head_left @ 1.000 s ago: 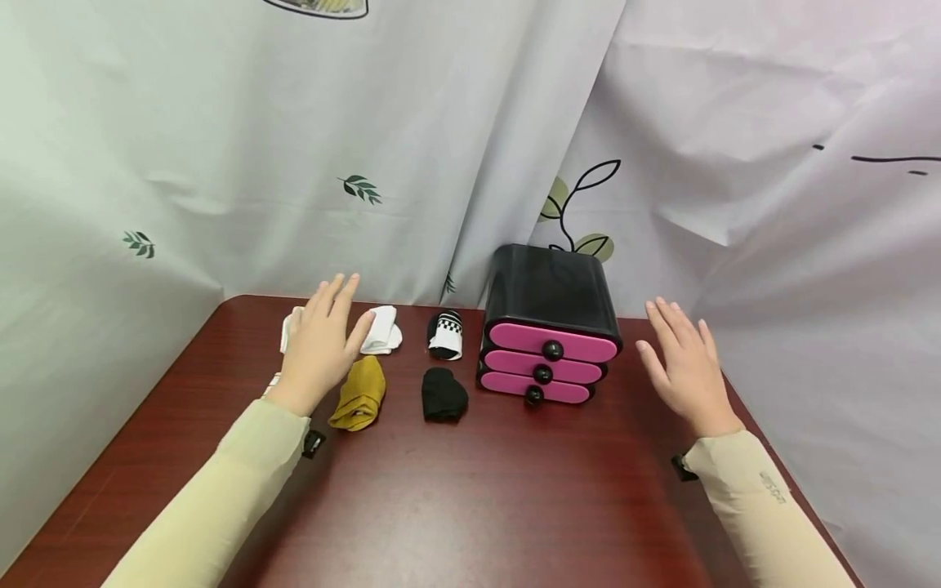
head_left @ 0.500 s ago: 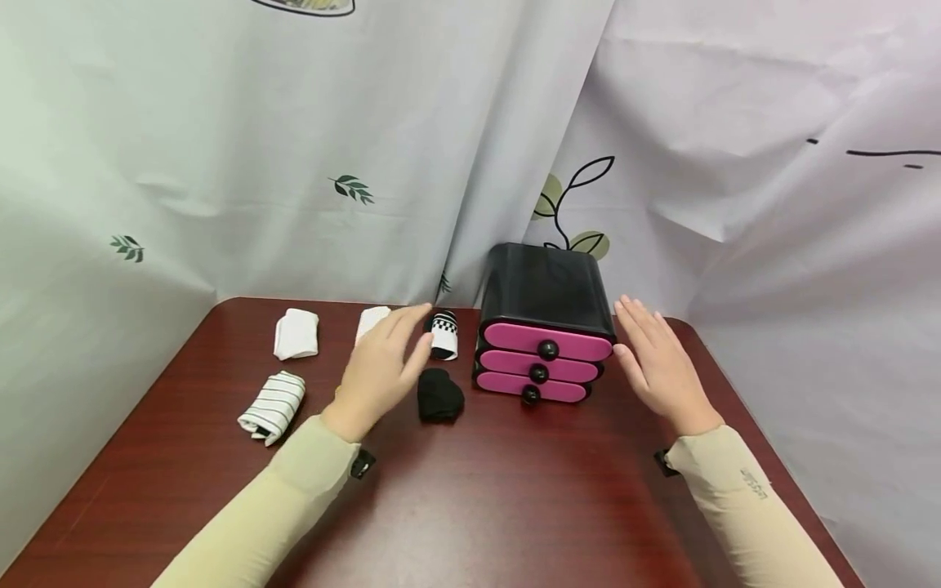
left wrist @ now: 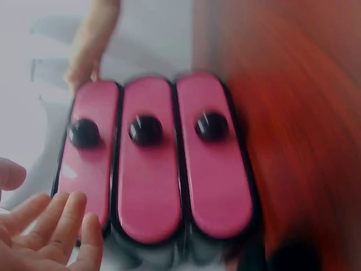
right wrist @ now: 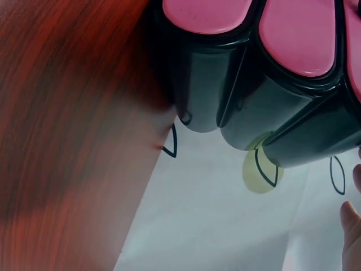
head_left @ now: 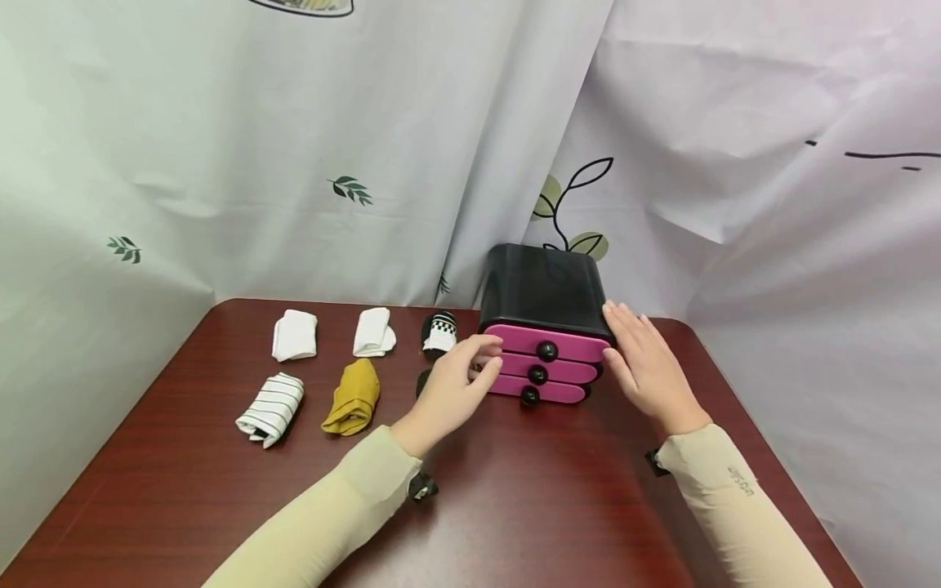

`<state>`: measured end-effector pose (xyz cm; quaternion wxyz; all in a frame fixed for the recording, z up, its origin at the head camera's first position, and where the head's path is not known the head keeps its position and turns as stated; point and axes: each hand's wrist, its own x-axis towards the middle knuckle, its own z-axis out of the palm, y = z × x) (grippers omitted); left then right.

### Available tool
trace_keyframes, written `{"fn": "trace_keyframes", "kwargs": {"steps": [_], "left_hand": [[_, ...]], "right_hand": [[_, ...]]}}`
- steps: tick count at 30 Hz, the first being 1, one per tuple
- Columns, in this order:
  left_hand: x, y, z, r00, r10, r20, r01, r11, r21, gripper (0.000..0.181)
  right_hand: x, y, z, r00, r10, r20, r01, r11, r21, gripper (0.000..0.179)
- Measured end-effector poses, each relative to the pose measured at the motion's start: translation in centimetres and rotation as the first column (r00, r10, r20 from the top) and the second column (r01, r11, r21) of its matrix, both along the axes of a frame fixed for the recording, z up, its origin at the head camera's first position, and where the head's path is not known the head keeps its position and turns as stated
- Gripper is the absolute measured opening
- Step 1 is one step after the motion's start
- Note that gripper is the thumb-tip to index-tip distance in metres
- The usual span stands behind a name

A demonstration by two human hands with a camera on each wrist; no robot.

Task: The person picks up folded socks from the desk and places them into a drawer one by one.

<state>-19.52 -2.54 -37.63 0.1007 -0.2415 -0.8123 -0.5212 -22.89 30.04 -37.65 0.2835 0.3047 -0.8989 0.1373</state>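
Note:
A small black drawer cabinet [head_left: 547, 282] with three pink drawer fronts [left wrist: 149, 192] and round black knobs [left wrist: 145, 130] stands at the back of the table, all drawers closed. My left hand [head_left: 448, 396] is at its front left corner, fingers loosely bent before the top drawer, holding nothing. Along the cabinet's right side my right hand [head_left: 650, 371] reaches with straight fingers, fingertips right at the upper edge. A black folded sock [head_left: 422, 382] is mostly hidden behind my left hand. Just beyond it lies a black-and-white checked sock [head_left: 439, 333].
Left of the cabinet lie two white folded socks [head_left: 296, 335], a mustard sock [head_left: 354, 398] and a striped sock [head_left: 272, 410]. The dark red wooden table [head_left: 515, 490] ends at a pale printed curtain [head_left: 294, 204] behind and on both sides.
My left hand has swept right, from over the socks to the cabinet's front left, uncovering the striped, mustard and white socks. My right hand has moved left to the cabinet's right side.

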Motion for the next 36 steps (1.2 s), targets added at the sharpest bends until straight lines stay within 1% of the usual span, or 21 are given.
{"fn": "trace_keyframes", "kwargs": {"steps": [2, 4, 5, 8, 11, 15, 18, 22, 24, 27, 29, 33, 34, 36], "left_hand": [[0.0, 0.8, 0.0, 0.993, -0.033, 0.11, 0.023, 0.996, 0.086, 0.03], [-0.1, 1.4, 0.1, 0.976, -0.071, 0.207, 0.036, 0.985, 0.169, 0.03], [-0.1, 1.7, 0.1, 0.963, -0.089, 0.255, 0.037, 0.979, 0.202, 0.03], [-0.4, 2.4, 0.0, 0.918, -0.135, 0.372, 0.03, 0.961, 0.276, 0.031], [-0.7, 2.9, -0.2, 0.865, -0.193, 0.463, 0.023, 0.937, 0.347, 0.035], [-1.0, 3.7, -0.2, 0.796, -0.274, 0.54, 0.016, 0.901, 0.433, 0.039], [-1.3, 4.3, -0.2, 0.76, -0.306, 0.574, 0.003, 0.884, 0.467, 0.04], [-1.8, 5.1, -0.1, 0.724, -0.335, 0.603, -0.019, 0.864, 0.503, 0.045], [-2.1, 5.4, -0.1, 0.704, -0.346, 0.62, -0.037, 0.854, 0.519, 0.046], [-2.6, 5.7, 0.0, 0.684, -0.342, 0.644, -0.071, 0.847, 0.526, 0.044], [-2.8, 5.9, -0.1, 0.677, -0.33, 0.657, -0.098, 0.845, 0.526, 0.042], [-2.8, 6.2, 0.0, 0.659, -0.303, 0.688, -0.152, 0.842, 0.517, 0.041], [-2.8, 6.2, 0.0, 0.659, -0.297, 0.691, -0.161, 0.842, 0.515, 0.041], [-2.8, 6.3, 0.1, 0.652, -0.288, 0.701, -0.183, 0.838, 0.515, 0.04]], "right_hand": [[0.0, 0.0, 0.0, 1.0, 0.001, 0.005, -0.001, 1.0, -0.002, 0.06], [0.1, -0.1, 0.0, 1.0, 0.004, 0.011, -0.004, 1.0, -0.001, 0.06], [0.0, -0.1, -0.1, 1.0, 0.005, 0.012, -0.005, 1.0, 0.003, 0.061], [0.0, 0.0, 0.0, 1.0, 0.009, 0.02, -0.01, 1.0, 0.02, 0.063], [-0.1, 0.0, 0.1, 1.0, 0.016, 0.026, -0.017, 0.999, 0.034, 0.064], [-0.2, 0.2, 0.1, 0.999, 0.035, 0.018, -0.035, 0.999, 0.027, 0.062], [-0.2, 0.3, 0.1, 0.999, 0.051, 0.007, -0.051, 0.998, 0.022, 0.062], [-0.4, 0.4, 0.1, 0.997, 0.073, 0.006, -0.073, 0.997, 0.027, 0.062], [-0.4, 0.5, 0.2, 0.996, 0.084, 0.018, -0.085, 0.996, 0.023, 0.061], [-0.3, 0.5, 0.3, 0.995, 0.088, 0.043, -0.089, 0.996, 0.015, 0.059], [-0.2, 0.5, 0.4, 0.995, 0.086, 0.054, -0.086, 0.996, 0.013, 0.059], [-0.2, 0.5, 0.3, 0.996, 0.076, 0.055, -0.077, 0.997, 0.015, 0.057], [-0.2, 0.5, 0.3, 0.996, 0.076, 0.053, -0.077, 0.997, 0.014, 0.057], [-0.3, 0.5, 0.2, 0.996, 0.077, 0.05, -0.078, 0.997, 0.011, 0.057]]}}
